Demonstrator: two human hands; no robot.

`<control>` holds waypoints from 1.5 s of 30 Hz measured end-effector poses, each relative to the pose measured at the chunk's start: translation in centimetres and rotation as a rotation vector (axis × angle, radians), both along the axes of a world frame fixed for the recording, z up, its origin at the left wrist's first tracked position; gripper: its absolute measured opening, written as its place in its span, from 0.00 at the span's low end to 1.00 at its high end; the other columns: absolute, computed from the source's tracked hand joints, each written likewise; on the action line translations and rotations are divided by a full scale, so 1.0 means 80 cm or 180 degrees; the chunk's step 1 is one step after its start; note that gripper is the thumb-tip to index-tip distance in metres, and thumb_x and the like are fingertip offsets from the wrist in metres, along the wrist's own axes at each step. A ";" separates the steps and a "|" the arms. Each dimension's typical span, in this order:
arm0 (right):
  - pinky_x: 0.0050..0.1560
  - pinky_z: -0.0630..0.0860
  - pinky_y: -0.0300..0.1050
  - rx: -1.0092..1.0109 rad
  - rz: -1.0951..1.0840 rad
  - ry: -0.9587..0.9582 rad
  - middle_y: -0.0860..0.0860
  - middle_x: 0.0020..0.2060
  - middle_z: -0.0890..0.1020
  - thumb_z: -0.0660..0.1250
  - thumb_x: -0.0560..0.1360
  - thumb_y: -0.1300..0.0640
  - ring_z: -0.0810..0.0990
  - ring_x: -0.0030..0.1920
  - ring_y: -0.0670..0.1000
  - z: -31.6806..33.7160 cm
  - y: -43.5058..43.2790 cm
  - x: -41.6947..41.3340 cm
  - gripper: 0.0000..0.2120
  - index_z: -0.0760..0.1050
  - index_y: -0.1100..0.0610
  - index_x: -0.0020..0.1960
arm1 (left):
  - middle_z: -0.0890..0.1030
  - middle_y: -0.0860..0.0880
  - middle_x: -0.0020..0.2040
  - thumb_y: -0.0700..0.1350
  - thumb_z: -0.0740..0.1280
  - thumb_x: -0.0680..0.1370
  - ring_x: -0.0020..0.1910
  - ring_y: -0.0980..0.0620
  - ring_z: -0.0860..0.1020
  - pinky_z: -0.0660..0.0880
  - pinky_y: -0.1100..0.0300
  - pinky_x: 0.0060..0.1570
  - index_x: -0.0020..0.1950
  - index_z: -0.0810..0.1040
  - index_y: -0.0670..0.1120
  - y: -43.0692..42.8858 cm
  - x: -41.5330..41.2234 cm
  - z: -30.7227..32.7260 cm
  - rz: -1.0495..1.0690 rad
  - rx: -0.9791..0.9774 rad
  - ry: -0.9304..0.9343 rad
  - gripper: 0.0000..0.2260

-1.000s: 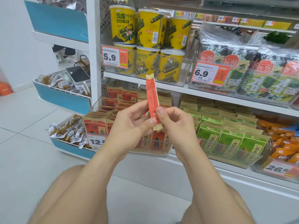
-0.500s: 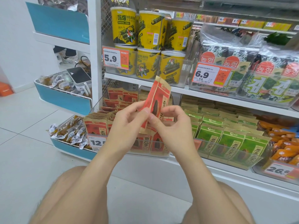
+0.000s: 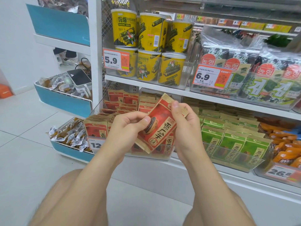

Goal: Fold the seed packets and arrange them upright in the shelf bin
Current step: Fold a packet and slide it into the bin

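Note:
A red and kraft-brown seed packet (image 3: 160,123) is tilted in front of the lower shelf, its printed face toward me. My left hand (image 3: 130,126) pinches its left edge, thumb on the front. My right hand (image 3: 184,126) grips its upper right part, thumb near the top edge. Behind the hands stands the clear shelf bin (image 3: 146,156) with several red seed packets (image 3: 96,129) upright in rows; its middle front is hidden by my hands.
A second clear bin of green seed packets (image 3: 231,141) stands to the right, orange snack bags (image 3: 283,144) beyond it. Yellow tubs (image 3: 149,46) and seaweed packs (image 3: 260,74) fill the shelf above. Blue side racks (image 3: 65,103) with small wrapped snacks jut out at left.
The packet went from edge-on and upright to face-on and tilted right. Both hands dropped lower and spread apart along it.

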State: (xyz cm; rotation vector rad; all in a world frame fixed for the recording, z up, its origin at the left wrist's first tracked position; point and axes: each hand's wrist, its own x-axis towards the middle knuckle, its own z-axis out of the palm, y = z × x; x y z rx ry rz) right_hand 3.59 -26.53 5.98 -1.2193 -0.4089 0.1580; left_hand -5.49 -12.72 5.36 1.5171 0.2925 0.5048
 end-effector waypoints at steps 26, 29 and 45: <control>0.47 0.87 0.48 -0.1150 0.1328 -0.0471 0.58 0.48 0.90 0.74 0.80 0.64 0.90 0.49 0.58 -0.002 -0.017 0.000 0.09 0.85 0.64 0.59 | 0.89 0.42 0.55 0.53 0.67 0.85 0.55 0.40 0.88 0.85 0.43 0.55 0.61 0.84 0.40 0.008 0.006 0.002 0.0543 -0.1157 -0.0275 0.17; 0.50 0.88 0.49 -0.1020 0.1425 -0.0358 0.60 0.49 0.89 0.72 0.81 0.68 0.90 0.51 0.60 -0.002 -0.016 0.001 0.09 0.83 0.68 0.60 | 0.89 0.40 0.55 0.51 0.66 0.86 0.52 0.43 0.88 0.87 0.48 0.50 0.60 0.83 0.39 0.008 0.004 0.003 0.0463 -0.1293 -0.0311 0.16; 0.52 0.87 0.51 -0.0905 0.0344 -0.0451 0.54 0.44 0.90 0.78 0.78 0.58 0.90 0.48 0.52 -0.002 -0.007 -0.007 0.19 0.79 0.52 0.67 | 0.88 0.44 0.58 0.44 0.62 0.89 0.55 0.46 0.88 0.86 0.49 0.49 0.64 0.78 0.42 0.005 0.001 0.008 0.0258 -0.1214 -0.0345 0.08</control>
